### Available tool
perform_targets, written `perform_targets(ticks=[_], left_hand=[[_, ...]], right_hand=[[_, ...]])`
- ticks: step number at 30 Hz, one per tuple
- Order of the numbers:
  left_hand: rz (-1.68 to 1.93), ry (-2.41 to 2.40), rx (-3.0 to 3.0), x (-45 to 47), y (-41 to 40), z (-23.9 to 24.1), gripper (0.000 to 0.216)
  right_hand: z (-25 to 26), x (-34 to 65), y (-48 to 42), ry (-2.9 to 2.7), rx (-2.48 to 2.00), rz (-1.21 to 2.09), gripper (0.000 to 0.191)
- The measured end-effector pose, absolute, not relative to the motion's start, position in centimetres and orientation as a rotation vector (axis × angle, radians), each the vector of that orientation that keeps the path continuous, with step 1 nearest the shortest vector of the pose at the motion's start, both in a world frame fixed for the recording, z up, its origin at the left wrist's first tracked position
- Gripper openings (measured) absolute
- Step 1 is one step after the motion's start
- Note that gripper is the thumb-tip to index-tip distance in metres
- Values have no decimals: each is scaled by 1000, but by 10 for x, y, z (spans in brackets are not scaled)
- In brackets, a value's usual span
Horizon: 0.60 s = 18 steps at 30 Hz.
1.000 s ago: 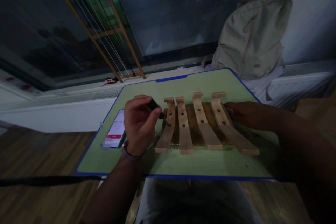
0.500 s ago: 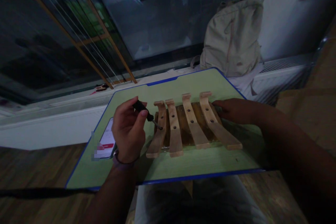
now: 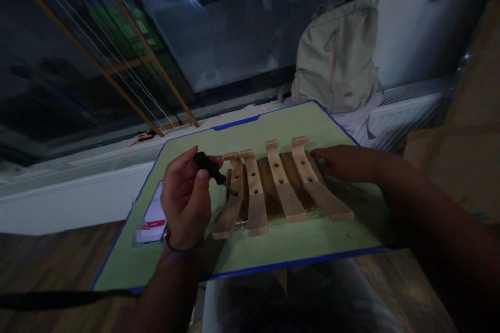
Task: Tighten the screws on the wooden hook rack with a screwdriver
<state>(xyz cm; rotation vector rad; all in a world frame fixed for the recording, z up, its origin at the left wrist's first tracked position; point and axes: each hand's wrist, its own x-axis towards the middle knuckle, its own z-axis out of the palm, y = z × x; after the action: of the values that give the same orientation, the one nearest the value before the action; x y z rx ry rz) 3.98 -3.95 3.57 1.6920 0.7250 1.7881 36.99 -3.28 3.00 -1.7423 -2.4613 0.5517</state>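
A wooden rack (image 3: 273, 187) made of several pale curved slats on a darker base lies on a green board with a blue edge (image 3: 281, 250). My left hand (image 3: 185, 200) grips a small black-handled screwdriver (image 3: 213, 169), its tip set against the leftmost slat (image 3: 230, 203). On the other side, my right hand (image 3: 344, 161) rests flat on the rack's right end, beside the rightmost slat (image 3: 316, 182).
A phone with a lit screen (image 3: 154, 213) lies on the board left of my left hand. A beige backpack (image 3: 336, 57) leans against the window behind the board. A wooden frame with strings (image 3: 128, 62) stands at the back left. Wooden floor surrounds the board.
The view has swung right and tilted, so everything sits further left. My left hand keeps the screwdriver at the leftmost slat and my right hand stays on the rack's right end.
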Motion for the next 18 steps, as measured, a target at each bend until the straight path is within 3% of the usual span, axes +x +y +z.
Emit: perform_targets(ticks=[18], left_hand=[[1790,520,1753,37,-33,36,24]], right_hand=[[28,371,-32,-2449,-1782,643,39]])
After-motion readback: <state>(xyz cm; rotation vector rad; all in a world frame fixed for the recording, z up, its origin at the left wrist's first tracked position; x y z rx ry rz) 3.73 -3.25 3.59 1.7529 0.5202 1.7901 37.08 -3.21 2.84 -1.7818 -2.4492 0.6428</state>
